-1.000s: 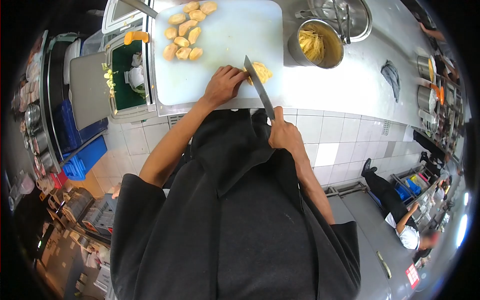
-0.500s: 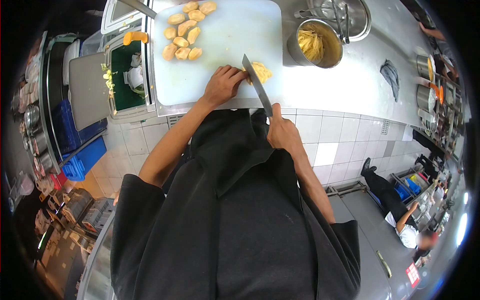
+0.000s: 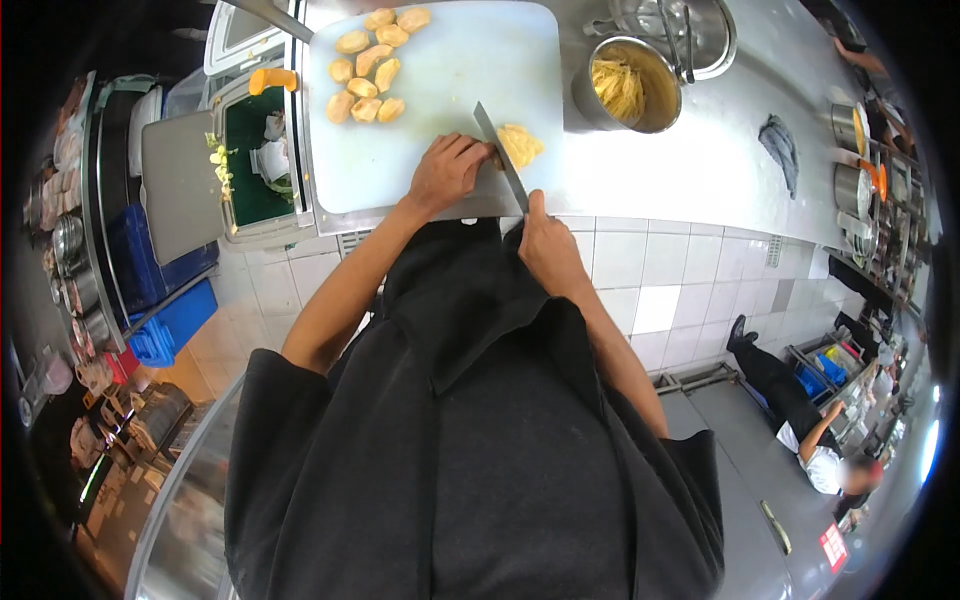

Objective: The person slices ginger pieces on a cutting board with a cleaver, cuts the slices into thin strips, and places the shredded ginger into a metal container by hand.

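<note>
On the white cutting board, my right hand is closed round the handle of a long knife. The blade points away from me, and its side lies against a pile of yellow cut pieces. Left of the blade, my left hand has its fingers curled together with their tips beside the knife; what they press on is mostly hidden. Several peeled yellow pieces lie at the board's upper left. A metal pot right of the board holds yellow strips.
An open green-lined bin adjoins the board's left side, with a orange-handled tool at its rim. Behind the pot is a metal bowl with utensils. A grey cloth lies on the steel counter. A co-worker is at the lower right.
The knife and my right hand have shifted a little to the left and away from me. My left hand has stayed nearly in place beside the blade.
</note>
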A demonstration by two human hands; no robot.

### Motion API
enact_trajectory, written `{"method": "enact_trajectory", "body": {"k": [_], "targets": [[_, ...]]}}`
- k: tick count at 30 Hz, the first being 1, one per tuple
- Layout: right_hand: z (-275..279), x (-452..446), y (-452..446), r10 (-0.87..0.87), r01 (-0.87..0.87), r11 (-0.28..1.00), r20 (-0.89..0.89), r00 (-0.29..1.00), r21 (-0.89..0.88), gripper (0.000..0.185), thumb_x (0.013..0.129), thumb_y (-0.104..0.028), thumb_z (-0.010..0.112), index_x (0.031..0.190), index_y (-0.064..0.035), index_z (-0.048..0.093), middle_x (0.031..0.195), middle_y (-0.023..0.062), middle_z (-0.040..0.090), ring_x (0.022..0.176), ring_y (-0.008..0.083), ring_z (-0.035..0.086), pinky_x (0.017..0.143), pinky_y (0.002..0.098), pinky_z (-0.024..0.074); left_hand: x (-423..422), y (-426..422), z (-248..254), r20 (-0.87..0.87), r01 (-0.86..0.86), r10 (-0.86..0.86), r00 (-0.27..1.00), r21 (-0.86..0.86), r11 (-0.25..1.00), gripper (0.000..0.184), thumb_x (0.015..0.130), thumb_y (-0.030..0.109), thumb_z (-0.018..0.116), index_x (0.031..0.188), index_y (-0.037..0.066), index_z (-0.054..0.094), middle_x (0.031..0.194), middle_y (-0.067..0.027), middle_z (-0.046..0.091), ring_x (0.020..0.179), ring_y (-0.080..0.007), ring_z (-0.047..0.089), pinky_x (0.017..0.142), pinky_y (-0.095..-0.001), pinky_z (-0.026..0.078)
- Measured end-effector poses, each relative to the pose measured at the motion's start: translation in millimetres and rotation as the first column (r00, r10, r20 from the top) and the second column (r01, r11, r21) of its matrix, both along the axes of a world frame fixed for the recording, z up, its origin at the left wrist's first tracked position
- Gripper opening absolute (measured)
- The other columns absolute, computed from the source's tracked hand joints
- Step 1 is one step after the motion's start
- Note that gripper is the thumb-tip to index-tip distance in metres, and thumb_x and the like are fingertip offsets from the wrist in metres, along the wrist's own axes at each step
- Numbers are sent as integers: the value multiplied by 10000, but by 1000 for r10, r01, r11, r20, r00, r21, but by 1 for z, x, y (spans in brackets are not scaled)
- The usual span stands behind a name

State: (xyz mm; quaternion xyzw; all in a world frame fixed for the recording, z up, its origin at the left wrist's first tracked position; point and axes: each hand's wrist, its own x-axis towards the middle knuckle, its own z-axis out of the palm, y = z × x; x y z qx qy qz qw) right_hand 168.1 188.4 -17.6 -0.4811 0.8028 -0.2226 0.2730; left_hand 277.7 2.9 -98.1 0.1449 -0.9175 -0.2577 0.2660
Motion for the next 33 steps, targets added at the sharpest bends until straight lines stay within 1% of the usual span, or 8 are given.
{"method": "enact_trajectory", "body": {"k": [1,4,10,12,20,22,31,33], "targets": [[-3,-4,-3,3,-3,1000,-6,1000,-13,196,1004,-75,481,1128,-4,346,650,338,591,664,550,608,587,633,464,-1,-4,0,6,-20,20,1000,-3,1000,205,848,32,643,1038,106,666,917,-50,643,872,-258,612,799,-383,488],[6,-6,2,-33,29,996,39,999,88,189,1002,-55,482,1124,2,350,655,344,589,667,549,609,593,638,460,-2,-3,-2,-37,-23,24,999,20,1000,136,873,30,630,987,89,676,903,-57,650,869,-275,612,779,-395,482],[48,-8,6,26,-31,997,75,997,73,220,994,-65,501,1130,12,346,635,339,574,651,547,604,567,624,461,-2,-3,2,-7,-19,19,1000,31,999,189,865,23,650,1041,83,682,910,-53,657,857,-267,612,770,-386,482],[59,-6,8,-32,12,973,83,996,232,262,867,42,494,1100,29,376,657,324,601,679,535,626,619,614,487,-1,-3,2,-11,-22,22,1000,13,1000,198,860,20,657,1047,81,682,910,-56,657,855,-265,611,767,-384,481],[60,-5,9,-25,1,969,94,995,248,240,876,30,483,1090,21,376,654,329,601,667,543,622,618,620,487,-1,-4,1,-22,-19,19,1000,5,1000,199,862,23,672,1051,82,686,897,-59,652,850,-260,611,761,-384,482],[62,-5,9,-35,9,964,92,995,267,235,881,25,481,1091,20,376,651,330,600,663,542,623,617,621,488,-1,-5,-2,21,-9,9,1000,-8,1000,260,858,51,674,1111,106,684,925,-43,652,876,-240,608,804,-373,484],[56,-7,6,-48,22,954,82,995,298,228,893,14,474,1099,18,376,661,336,604,670,546,624,621,621,489,-1,-5,-3,21,-15,15,1000,5,1000,239,859,60,675,1094,106,689,904,-43,642,867,-240,608,800,-374,484],[49,-9,5,-21,-9,968,117,993,253,243,882,27,474,1104,20,376,675,339,608,683,550,623,627,620,488,-1,-5,-1,21,-11,10,1000,5,1000,234,862,63,674,1091,107,689,904,-42,641,868,-240,608,801,-374,483]]}}
